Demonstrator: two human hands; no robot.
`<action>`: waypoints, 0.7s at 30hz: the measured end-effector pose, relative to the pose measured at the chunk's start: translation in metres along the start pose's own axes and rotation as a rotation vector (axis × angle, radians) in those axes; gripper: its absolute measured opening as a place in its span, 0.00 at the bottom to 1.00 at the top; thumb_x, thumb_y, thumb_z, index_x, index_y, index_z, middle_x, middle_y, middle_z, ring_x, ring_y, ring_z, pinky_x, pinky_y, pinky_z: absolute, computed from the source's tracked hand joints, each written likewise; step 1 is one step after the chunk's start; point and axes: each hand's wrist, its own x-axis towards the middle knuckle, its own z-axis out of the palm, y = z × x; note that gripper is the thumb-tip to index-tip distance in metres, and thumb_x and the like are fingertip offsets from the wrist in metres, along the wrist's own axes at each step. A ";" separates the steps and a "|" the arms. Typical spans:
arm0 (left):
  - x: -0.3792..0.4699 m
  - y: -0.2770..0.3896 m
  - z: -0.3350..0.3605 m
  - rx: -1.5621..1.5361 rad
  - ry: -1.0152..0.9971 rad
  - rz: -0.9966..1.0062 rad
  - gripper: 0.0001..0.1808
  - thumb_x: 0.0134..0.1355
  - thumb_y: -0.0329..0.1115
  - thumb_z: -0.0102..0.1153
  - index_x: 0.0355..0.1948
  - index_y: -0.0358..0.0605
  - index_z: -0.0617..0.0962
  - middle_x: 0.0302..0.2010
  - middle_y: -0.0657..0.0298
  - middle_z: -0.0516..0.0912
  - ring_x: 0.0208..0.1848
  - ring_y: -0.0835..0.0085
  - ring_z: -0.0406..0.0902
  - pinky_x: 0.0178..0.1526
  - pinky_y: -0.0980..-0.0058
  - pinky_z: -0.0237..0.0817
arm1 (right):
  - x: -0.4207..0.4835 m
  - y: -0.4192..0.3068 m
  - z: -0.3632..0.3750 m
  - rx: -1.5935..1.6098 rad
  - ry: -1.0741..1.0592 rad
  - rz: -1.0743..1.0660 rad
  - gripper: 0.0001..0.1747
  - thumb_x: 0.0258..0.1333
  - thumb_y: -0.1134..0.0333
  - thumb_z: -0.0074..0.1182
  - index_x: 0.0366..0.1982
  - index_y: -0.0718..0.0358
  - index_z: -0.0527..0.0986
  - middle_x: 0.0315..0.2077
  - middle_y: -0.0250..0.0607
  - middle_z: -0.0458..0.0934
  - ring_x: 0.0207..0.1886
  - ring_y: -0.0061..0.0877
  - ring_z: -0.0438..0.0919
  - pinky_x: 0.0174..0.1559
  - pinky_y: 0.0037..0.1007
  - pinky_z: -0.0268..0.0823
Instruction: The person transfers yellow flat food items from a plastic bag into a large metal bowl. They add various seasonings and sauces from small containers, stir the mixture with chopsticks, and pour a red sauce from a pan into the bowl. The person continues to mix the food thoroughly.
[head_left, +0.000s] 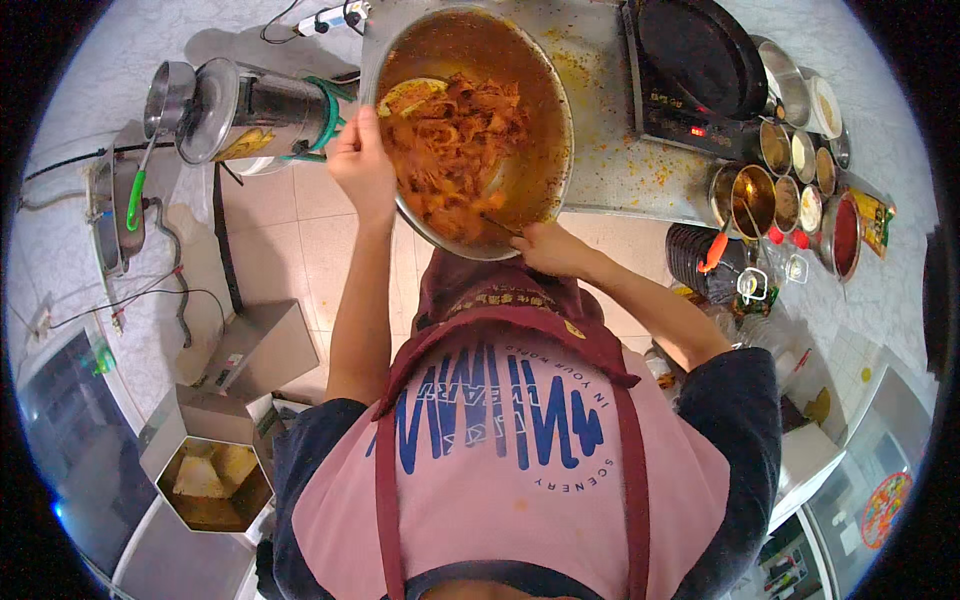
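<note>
A large round metal bowl (544, 82), its inner wall coated with orange-red sauce, is before me, partly over the steel worktop. In it lies a heap of sauced, shredded or sliced food (465, 135). A pale yellow patch shows at the heap's upper left; what it is, I cannot tell. My left hand (364, 161) grips the bowl's left rim, thumb uppermost. At the near right rim, my right hand (551, 247) is closed around the handle of a thin dark utensil (501, 225). The utensil's far end is lost in the food.
Sauce bits spatter the steel worktop (600, 180). A black pan (701, 52) sits on an induction cooker (682, 135) at right, beside several seasoning bowls (787, 202). A lidded metal pot (262, 112) stands left. An open carton (217, 480) is at lower left; jugs (701, 259) are at right.
</note>
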 end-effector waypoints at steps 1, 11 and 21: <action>-0.011 0.009 0.007 0.008 0.048 -0.037 0.15 0.65 0.37 0.52 0.36 0.31 0.80 0.24 0.70 0.76 0.26 0.86 0.67 0.29 0.84 0.60 | 0.006 -0.015 -0.017 0.038 0.005 -0.018 0.17 0.57 0.61 0.43 0.30 0.69 0.76 0.25 0.57 0.76 0.32 0.49 0.77 0.37 0.43 0.69; -0.048 -0.078 -0.072 -0.216 0.163 -0.224 0.18 0.68 0.38 0.45 0.25 0.36 0.74 0.23 0.72 0.72 0.28 0.86 0.65 0.32 0.83 0.61 | 0.001 -0.039 -0.095 -0.295 0.239 0.284 0.08 0.50 0.66 0.50 0.32 0.62 0.74 0.23 0.52 0.78 0.31 0.48 0.79 0.31 0.45 0.72; -0.070 -0.168 -0.096 -0.202 0.311 -0.465 0.21 0.69 0.42 0.40 0.32 0.35 0.78 0.29 0.66 0.80 0.30 0.81 0.73 0.35 0.80 0.66 | 0.070 -0.024 -0.196 -0.770 0.103 0.420 0.10 0.45 0.68 0.52 0.26 0.65 0.81 0.29 0.52 0.81 0.35 0.40 0.82 0.35 0.39 0.75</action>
